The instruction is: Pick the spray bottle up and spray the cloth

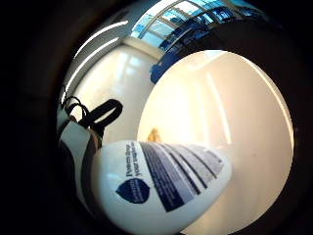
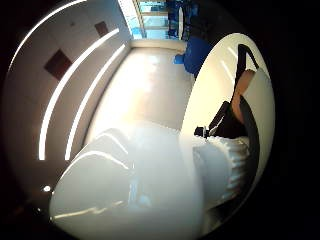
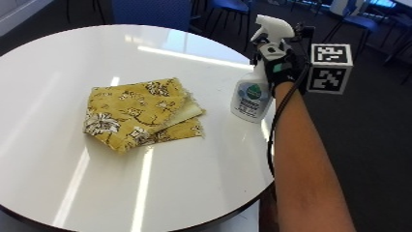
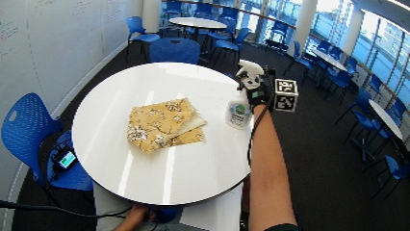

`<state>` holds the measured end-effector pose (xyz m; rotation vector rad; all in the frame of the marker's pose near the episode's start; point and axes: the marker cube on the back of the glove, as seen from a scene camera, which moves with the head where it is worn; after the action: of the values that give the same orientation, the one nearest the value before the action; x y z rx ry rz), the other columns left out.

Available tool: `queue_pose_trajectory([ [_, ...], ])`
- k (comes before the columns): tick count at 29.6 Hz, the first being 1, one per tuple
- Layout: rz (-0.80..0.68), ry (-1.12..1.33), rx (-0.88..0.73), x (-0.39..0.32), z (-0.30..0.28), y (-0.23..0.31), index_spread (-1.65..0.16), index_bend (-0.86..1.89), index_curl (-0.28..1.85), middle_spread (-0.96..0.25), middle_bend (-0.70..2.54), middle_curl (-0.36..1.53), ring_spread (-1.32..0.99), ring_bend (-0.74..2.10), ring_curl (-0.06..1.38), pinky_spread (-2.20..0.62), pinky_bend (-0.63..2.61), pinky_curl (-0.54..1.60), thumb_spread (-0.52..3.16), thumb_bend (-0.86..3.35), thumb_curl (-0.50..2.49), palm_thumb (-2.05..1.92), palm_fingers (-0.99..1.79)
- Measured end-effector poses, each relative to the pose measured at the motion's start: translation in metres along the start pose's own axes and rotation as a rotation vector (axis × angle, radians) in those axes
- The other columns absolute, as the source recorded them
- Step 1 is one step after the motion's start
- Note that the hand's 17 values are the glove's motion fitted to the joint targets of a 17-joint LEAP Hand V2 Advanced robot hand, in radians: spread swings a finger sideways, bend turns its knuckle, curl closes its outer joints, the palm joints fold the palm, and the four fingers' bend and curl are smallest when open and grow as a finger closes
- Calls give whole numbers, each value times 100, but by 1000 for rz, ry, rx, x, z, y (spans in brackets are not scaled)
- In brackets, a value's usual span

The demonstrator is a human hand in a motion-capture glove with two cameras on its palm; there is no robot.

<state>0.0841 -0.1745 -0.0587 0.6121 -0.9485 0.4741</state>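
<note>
The hand (image 3: 281, 67) grips the bottle (image 3: 253, 94) by its neck at the desk's (image 3: 193, 183) 2 o'clock edge; the cloth (image 3: 140, 113) lies near centre.

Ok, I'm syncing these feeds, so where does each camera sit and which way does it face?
Little-finger palm view: on the palm, facing the spray bottle label and table; a strap shows.
Thumb palm view: on the palm, facing the bottle's neck; strap and finger show.
Outside view: above the person's side, looking down at cloth, bottle, right hand and forearm.
Wide outside view: higher, adds the chairs.
All share the bottle.
</note>
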Motion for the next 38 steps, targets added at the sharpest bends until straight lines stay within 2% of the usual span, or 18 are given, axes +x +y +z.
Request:
queue_pose_trajectory([
  [15, 89, 8, -18, 17, -11, 10, -33, 19, 54, -21, 71, 54, -24, 69, 47, -33, 45, 40, 40, -3, 73, 92, 138],
  [23, 39, 137, -193, -18, -3, 14, -33, 20, 55, -21, 71, 54, -24, 68, 47, -32, 45, 40, 39, -4, 74, 92, 138],
  [38, -55, 490, -425, -53, 19, 27, -31, 18, 55, -20, 72, 55, -23, 69, 47, -30, 45, 40, 42, -3, 74, 95, 136],
])
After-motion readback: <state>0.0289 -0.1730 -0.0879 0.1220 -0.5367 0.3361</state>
